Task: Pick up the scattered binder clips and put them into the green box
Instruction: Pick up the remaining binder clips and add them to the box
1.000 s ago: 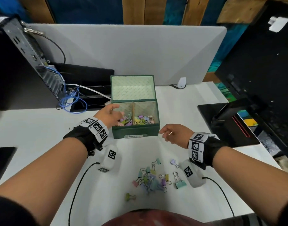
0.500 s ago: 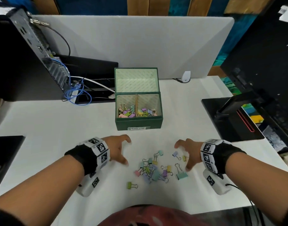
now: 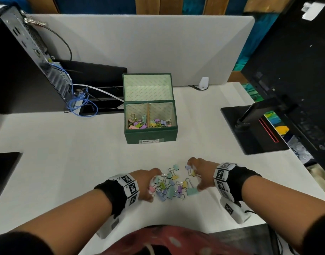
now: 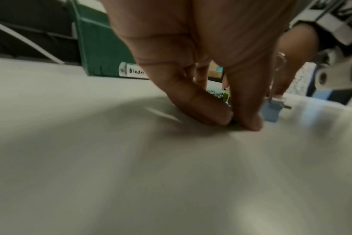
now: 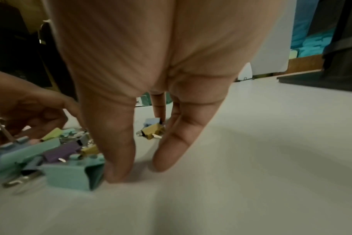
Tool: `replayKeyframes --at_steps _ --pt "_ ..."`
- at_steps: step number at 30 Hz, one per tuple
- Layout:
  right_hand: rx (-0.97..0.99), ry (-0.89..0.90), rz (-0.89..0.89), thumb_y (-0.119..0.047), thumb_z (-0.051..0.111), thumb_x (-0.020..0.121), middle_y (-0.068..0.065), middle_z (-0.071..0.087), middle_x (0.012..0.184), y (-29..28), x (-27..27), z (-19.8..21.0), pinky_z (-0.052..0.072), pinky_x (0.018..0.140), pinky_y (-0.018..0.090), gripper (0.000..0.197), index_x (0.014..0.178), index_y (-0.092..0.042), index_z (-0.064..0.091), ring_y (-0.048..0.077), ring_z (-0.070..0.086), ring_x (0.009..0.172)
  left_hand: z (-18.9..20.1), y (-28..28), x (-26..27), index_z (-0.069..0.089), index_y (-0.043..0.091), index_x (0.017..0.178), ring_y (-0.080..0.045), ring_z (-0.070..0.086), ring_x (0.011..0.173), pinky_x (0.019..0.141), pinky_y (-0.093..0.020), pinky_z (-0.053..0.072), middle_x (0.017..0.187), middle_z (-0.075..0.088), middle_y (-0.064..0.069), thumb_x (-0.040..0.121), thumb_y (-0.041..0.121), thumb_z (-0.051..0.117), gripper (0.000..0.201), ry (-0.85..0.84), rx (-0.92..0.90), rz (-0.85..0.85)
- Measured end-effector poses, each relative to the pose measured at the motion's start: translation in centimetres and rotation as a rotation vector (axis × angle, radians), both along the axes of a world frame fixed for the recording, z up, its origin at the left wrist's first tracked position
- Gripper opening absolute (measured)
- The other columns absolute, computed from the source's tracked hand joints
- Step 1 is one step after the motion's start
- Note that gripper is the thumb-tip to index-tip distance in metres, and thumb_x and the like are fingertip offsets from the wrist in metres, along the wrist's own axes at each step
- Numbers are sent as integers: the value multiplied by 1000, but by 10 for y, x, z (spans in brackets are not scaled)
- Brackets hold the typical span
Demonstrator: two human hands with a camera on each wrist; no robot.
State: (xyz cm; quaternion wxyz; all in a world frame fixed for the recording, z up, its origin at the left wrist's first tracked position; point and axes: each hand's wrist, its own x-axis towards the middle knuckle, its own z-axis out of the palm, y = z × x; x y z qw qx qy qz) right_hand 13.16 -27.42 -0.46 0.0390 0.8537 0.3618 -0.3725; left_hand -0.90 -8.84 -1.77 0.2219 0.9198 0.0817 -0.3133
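Binder clips (image 3: 170, 186) in pastel colours lie heaped on the white table (image 3: 66, 162) in front of a seated person, whose two hands flank the pile — left hand (image 3: 146, 183) at its left edge, right hand (image 3: 202, 174) at its right. In the left wrist view, the left thumb and a finger (image 4: 249, 109) are pinched together at the tabletop on something small and dark green, too blurred and hidden to name for sure; a blue clip (image 4: 272, 109) stands just beside that finger. The right hand's fingers (image 5: 116, 143) point down, spread and nearly straight, their tips on the table; one tip touches the side of a large teal clip (image 5: 74, 174), while a yellow clip (image 5: 153, 131) lies between the fingers farther in. Whether the right hand actually grips anything cannot be told.

Farther back, well apart from the pile, the green box (image 3: 150, 134) stands with its lid raised — a divider splits it into two compartments, both holding more coloured clips. A handwritten label (image 3: 151, 141) sits on its front wall. A grey partition (image 3: 139, 48) runs across the rear of the table, a computer case (image 3: 32, 50) with blue cables (image 3: 78, 103) leans at the left, and a monitor base (image 3: 253, 131) rests at the right.
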Motion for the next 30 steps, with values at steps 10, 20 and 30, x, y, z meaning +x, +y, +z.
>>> replayKeyframes --at_steps 10,20,30 --pt "135 -24 -110 -28 71 78 8 44 134 29 0 -9 44 90 32 71 137 -22 33 27 54 114 4 11 27 35 23 136 -27 56 111 91 -28 43 123 56 -12 82 21 65 62 -133 38 123" --pt "127 -20 138 -14 61 84 9 38 131 39 5 -6 42 90 28 70 142 -39 30 30 52 114 1 15 36 40 36 136 -27 48 115 98 -33 43 125 42 -7 78 29 70 65 -135 60 4" --pt "190 -33 178 -5 56 84 11 45 125 44 12 -7 45 92 32 37 119 -18 58 29 54 109 -2 25 39 59 18 115 -22 55 103 87 -26 44 118 50 -5 79 17 68 37 -172 56 -7"
